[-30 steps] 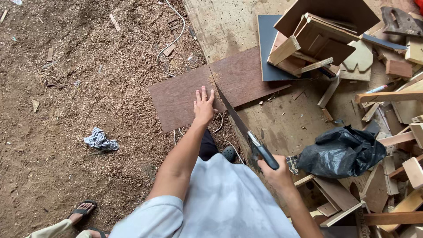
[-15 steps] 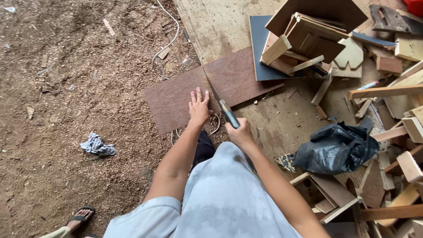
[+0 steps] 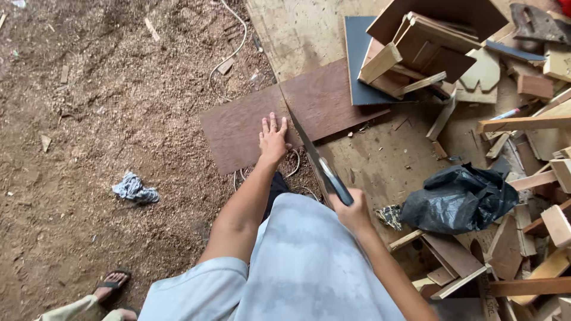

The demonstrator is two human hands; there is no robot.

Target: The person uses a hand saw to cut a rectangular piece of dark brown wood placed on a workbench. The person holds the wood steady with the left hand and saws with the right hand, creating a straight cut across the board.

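Sawdust floor (image 3: 89, 89); left hand (image 3: 272, 139) flat, fingers apart, on brown board (image 3: 250, 128); right hand (image 3: 352, 213) seemingly clamped around handsaw (image 3: 318, 163).

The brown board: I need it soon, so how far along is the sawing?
Done: the cut already runs a long way across the brown board, from its near edge. In hand: the right hand holds the saw with its blade in the cut, and the left hand presses the board flat. Left: the far edge looks uncut, though that is hard to tell.
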